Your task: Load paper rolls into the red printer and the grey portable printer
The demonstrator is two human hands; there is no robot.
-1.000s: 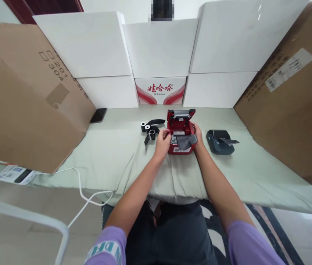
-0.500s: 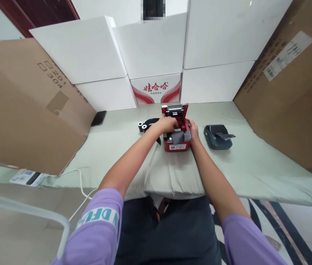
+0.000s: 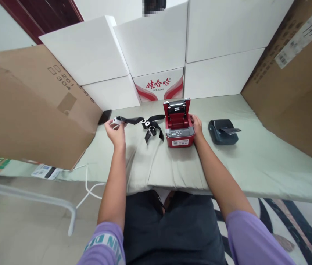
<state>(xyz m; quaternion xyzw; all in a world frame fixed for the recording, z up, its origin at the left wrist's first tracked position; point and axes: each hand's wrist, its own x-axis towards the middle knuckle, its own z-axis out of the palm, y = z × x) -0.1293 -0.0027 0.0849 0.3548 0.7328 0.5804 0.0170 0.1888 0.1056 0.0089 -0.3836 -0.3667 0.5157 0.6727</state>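
Note:
A red label printer (image 3: 180,125) stands on the cloth with its lid raised and its roll bay showing bare. My right hand (image 3: 196,126) is wrapped against the printer's right side. To the left, my left hand (image 3: 116,133) pinches a small black paper roll (image 3: 117,120) just above the cloth. The held roll has a white end, and its loose black strip trails to the right. Between that hand and the printer lie several similar small rolls (image 3: 152,130) with black strips unwound.
A dark portable printer (image 3: 223,131) with a strip sticking out sits to the right. White boxes (image 3: 156,48) form a wall at the back. Brown cartons flank the table, one on the left (image 3: 34,106) and one on the right (image 3: 296,95). A black phone-like slab (image 3: 105,116) lies by the left carton.
My left hand has come out of the printer and moved left with a black roll and its strip. The printer's bay and the loose rolls are now uncovered. My right hand stays at the printer.

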